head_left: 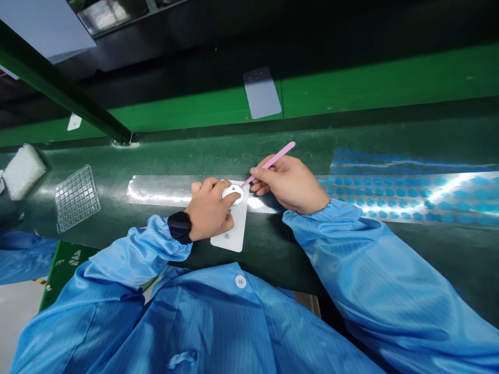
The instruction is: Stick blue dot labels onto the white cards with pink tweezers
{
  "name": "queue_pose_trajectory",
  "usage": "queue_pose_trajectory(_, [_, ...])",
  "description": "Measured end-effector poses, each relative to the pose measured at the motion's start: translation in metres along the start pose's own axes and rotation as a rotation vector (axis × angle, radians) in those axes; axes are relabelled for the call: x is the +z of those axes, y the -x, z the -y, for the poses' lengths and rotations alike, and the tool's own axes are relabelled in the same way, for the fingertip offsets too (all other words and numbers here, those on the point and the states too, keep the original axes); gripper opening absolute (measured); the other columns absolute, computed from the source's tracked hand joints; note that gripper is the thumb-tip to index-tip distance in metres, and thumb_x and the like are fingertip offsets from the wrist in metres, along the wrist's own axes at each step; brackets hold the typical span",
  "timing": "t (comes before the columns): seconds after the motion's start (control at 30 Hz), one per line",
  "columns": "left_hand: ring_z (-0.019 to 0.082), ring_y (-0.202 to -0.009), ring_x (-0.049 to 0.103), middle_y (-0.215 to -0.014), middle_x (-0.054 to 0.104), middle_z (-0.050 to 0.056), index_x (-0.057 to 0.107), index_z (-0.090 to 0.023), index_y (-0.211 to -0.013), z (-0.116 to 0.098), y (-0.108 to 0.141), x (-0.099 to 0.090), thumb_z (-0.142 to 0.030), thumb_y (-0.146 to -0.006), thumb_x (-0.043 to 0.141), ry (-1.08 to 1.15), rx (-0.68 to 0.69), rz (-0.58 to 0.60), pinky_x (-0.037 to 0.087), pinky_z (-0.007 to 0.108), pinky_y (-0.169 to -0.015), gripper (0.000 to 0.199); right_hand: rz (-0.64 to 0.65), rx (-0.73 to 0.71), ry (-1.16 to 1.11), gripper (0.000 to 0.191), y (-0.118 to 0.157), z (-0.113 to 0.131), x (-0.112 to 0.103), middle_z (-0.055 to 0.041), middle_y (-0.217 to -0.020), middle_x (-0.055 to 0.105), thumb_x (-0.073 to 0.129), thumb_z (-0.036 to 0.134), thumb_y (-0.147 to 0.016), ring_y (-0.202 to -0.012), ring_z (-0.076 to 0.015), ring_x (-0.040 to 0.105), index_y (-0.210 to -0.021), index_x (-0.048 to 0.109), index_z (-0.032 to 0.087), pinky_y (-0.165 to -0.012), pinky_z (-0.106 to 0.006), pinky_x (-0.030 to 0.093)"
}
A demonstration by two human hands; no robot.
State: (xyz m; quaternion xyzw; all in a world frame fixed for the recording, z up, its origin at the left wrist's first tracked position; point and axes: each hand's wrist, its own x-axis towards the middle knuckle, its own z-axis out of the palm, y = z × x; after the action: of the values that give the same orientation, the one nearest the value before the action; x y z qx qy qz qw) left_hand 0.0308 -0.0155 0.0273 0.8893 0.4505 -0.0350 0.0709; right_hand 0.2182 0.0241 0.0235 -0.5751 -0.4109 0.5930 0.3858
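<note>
Pink tweezers (278,156) are pinched in my right hand (293,183), their tip touching or just beside the edge of a small white oval part (236,194). My left hand (210,208) grips that part between thumb and fingers, over a white card (233,240) with small printing. The card lies on the green work surface, partly hidden under my left hand. Beneath the hands runs a clear, shiny strip (163,190).
To the right lies a clear sheet with rows of blue dots (390,189). On the left are a clear gridded tray (78,198) and a white stack (23,171). Another card (263,96) rests on the green ledge, and a green post (78,93) rises at upper left.
</note>
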Motion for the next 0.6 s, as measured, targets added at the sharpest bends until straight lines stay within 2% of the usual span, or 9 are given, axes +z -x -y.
queue_pose_trajectory(0.27, [0.036, -0.117, 0.044, -0.137, 0.053, 0.01, 0.062, -0.029, -0.123, -0.001, 0.0, 0.001, -0.029, -0.075, 0.058, 0.011, -0.013, -0.006, 0.034, 0.05, -0.08, 0.048, 0.009, -0.032, -0.001, 0.015, -0.002, -0.006, -0.001, -0.0035, -0.055, 0.064, 0.066, 0.007, -0.085, -0.045, -0.0123, 0.06, -0.071, 0.062, 0.012, -0.042, -0.017, 0.05])
queue_pose_trajectory(0.43, [0.036, -0.12, 0.043, -0.134, 0.055, 0.009, 0.063, -0.031, -0.121, 0.001, 0.0, 0.005, -0.026, -0.076, 0.057, 0.041, -0.008, -0.027, 0.033, 0.049, -0.08, 0.046, 0.009, -0.003, 0.003, 0.015, -0.001, -0.004, -0.002, -0.0039, -0.055, 0.064, 0.064, 0.007, -0.086, -0.044, -0.0113, 0.059, -0.072, 0.062, 0.012, -0.042, -0.017, 0.05])
queue_pose_trajectory(0.53, [0.039, -0.129, 0.036, -0.138, 0.052, 0.011, 0.06, -0.029, -0.126, 0.0, 0.005, 0.011, -0.041, -0.08, 0.059, 0.063, 0.003, -0.047, 0.033, 0.052, -0.085, 0.047, 0.014, 0.021, -0.04, 0.015, -0.001, -0.002, -0.003, -0.0035, -0.054, 0.063, 0.063, 0.006, -0.086, -0.043, -0.0111, 0.058, -0.072, 0.061, 0.012, -0.041, -0.017, 0.05])
queue_pose_trajectory(0.6, [0.042, -0.134, 0.03, -0.144, 0.048, 0.012, 0.056, -0.028, -0.132, 0.002, 0.008, 0.013, -0.059, -0.079, 0.061, 0.075, 0.021, -0.038, 0.032, 0.055, -0.089, 0.061, 0.017, 0.041, -0.083, 0.016, -0.001, -0.001, -0.003, -0.0037, -0.054, 0.063, 0.063, 0.006, -0.085, -0.043, -0.011, 0.058, -0.071, 0.06, 0.013, -0.042, -0.017, 0.05])
